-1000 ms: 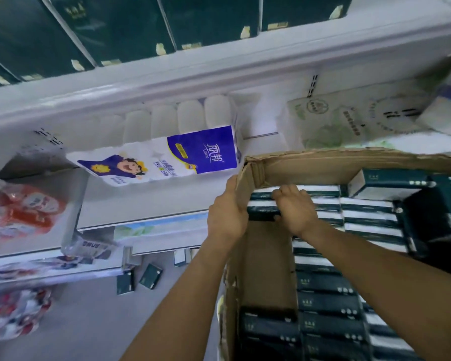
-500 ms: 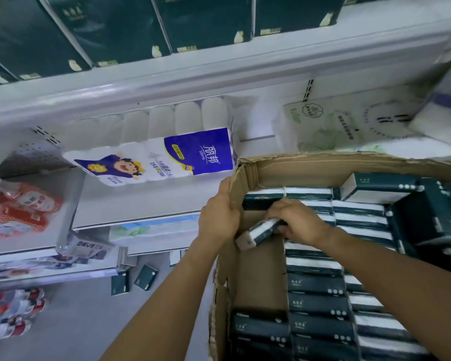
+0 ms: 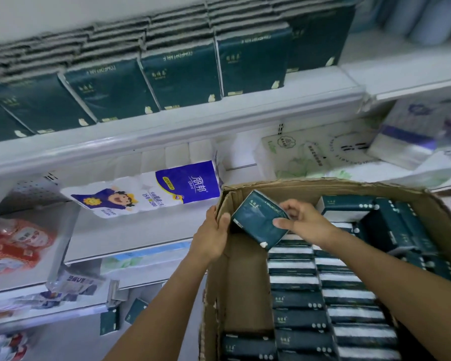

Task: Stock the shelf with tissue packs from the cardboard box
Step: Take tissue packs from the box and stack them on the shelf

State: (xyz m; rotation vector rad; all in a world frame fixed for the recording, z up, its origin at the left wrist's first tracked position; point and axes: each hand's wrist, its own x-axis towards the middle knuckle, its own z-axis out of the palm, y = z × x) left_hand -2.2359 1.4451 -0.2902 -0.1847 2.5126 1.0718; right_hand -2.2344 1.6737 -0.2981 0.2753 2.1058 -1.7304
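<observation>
Two hands work at the cardboard box [image 3: 323,184]. The right hand [image 3: 306,224] holds one dark green tissue pack [image 3: 258,220] just above the far left corner of the box, tilted, its broad face turned up; the thumb presses on the near edge and the curled fingers [image 3: 290,207] pinch the far edge. The left hand [image 3: 212,234] grips the left wall of the box at that corner, thumb inside, the other fingers outside. Many more packs [image 3: 297,298] lie in rows inside the box. On the upper shelf [image 3: 167,131] stands a row of green packs [image 3: 180,74]. Below it lies a blue and white pack of paper rolls [image 3: 151,192]. Two loose packs [image 3: 110,321] lie on the floor [image 3: 63,345] under the shelves
</observation>
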